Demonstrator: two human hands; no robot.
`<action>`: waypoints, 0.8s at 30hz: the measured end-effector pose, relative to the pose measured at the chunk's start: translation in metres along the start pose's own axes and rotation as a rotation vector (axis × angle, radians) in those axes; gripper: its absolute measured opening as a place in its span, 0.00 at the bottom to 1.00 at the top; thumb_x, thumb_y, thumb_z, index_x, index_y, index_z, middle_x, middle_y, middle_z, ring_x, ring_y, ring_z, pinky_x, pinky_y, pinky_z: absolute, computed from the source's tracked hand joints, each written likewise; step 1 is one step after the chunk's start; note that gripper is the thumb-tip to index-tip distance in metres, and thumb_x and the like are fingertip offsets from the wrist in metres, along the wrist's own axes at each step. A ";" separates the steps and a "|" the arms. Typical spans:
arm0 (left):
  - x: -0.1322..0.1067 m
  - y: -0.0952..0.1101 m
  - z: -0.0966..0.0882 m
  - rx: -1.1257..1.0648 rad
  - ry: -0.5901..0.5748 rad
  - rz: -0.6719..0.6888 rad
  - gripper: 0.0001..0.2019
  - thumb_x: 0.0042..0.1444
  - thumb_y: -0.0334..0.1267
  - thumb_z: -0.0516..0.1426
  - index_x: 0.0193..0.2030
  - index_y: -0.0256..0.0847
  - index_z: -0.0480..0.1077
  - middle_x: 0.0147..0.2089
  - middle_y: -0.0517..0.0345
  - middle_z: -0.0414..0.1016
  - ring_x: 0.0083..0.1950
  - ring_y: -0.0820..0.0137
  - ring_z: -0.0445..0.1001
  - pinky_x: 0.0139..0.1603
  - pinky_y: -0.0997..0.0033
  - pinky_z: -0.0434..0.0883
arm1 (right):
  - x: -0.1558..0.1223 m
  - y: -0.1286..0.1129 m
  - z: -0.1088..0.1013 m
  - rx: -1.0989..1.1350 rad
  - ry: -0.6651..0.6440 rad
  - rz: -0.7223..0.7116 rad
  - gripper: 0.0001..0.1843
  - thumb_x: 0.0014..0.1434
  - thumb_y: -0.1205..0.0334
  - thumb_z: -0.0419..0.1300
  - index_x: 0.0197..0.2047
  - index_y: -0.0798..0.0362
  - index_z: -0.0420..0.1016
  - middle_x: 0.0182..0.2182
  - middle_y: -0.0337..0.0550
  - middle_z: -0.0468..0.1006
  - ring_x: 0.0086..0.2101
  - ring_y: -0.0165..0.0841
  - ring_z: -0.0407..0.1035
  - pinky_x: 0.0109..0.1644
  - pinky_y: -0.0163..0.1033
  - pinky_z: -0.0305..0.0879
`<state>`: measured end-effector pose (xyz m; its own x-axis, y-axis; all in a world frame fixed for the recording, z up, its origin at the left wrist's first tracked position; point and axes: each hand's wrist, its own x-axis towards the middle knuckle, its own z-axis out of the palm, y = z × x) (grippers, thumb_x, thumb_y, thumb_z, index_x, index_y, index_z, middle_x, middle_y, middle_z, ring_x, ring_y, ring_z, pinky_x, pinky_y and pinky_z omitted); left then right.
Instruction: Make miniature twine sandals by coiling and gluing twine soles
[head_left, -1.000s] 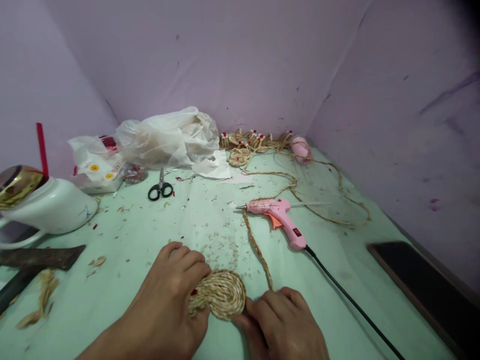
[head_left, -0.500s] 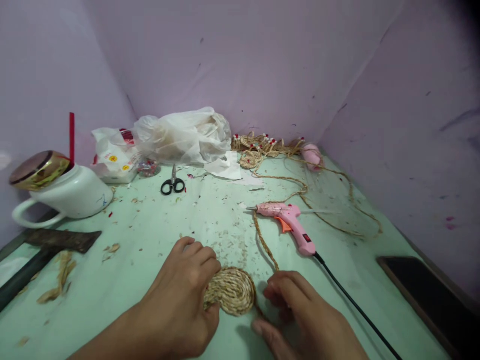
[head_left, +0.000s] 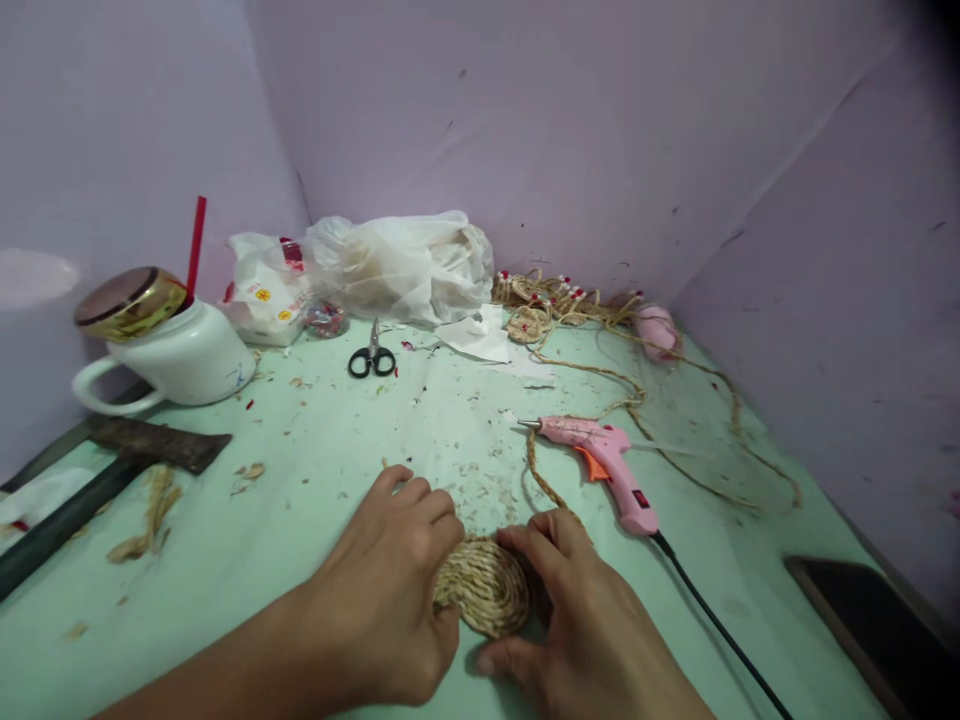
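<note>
A flat coil of braided straw rope point(head_left: 486, 590) lies on the green tabletop between my hands. My left hand point(head_left: 401, 590) is closed on its left side, fingers curled over the edge and thumb at the lower left. Round the right edge of the coil bends my right hand point(head_left: 577, 610); its fingertips touch the upper right rim, and the thumb lies at the lower right. A loose length of the braided rope point(head_left: 546, 484) runs from under the right hand up to the tip of a pink glue gun point(head_left: 589, 438), which lies on its side.
Black-handled scissors point(head_left: 372, 360), a white mug point(head_left: 191, 360) and a hammer point(head_left: 161, 442) are at the left. Behind lie a white plastic bag point(head_left: 412, 265) and rope pieces with red and white beads point(head_left: 555, 295). The glue gun's black cord point(head_left: 712, 615) and a phone point(head_left: 870, 620) are at right.
My right hand has moved in from beside the coil and now touches its right edge. The left hand keeps its grip. The whole view has shifted slightly, with things appearing further right.
</note>
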<state>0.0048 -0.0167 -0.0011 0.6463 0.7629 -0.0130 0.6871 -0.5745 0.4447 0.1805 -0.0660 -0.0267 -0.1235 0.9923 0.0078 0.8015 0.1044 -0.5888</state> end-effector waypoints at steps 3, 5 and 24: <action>0.002 -0.001 0.000 -0.004 0.004 0.009 0.08 0.37 0.34 0.55 0.29 0.41 0.67 0.33 0.55 0.67 0.40 0.61 0.65 0.55 0.51 0.54 | -0.001 -0.003 0.003 -0.013 0.064 0.002 0.26 0.37 0.67 0.69 0.42 0.48 0.70 0.35 0.41 0.66 0.29 0.34 0.67 0.31 0.39 0.64; 0.003 0.000 0.000 0.002 -0.009 0.011 0.08 0.36 0.34 0.54 0.29 0.40 0.67 0.32 0.56 0.67 0.39 0.62 0.65 0.55 0.53 0.55 | -0.002 -0.005 0.004 -0.018 0.069 -0.006 0.24 0.38 0.68 0.68 0.41 0.48 0.70 0.35 0.40 0.66 0.29 0.34 0.67 0.30 0.38 0.63; 0.000 -0.003 0.009 0.043 0.065 0.045 0.08 0.34 0.35 0.54 0.26 0.39 0.63 0.30 0.56 0.65 0.35 0.65 0.63 0.46 0.60 0.60 | 0.004 -0.002 0.012 0.016 -0.028 -0.076 0.43 0.45 0.67 0.62 0.62 0.54 0.47 0.43 0.49 0.70 0.42 0.42 0.64 0.46 0.50 0.62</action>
<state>0.0057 -0.0173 -0.0106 0.6548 0.7530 0.0647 0.6726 -0.6197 0.4044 0.1710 -0.0626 -0.0355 -0.1995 0.9794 0.0305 0.7801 0.1776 -0.5999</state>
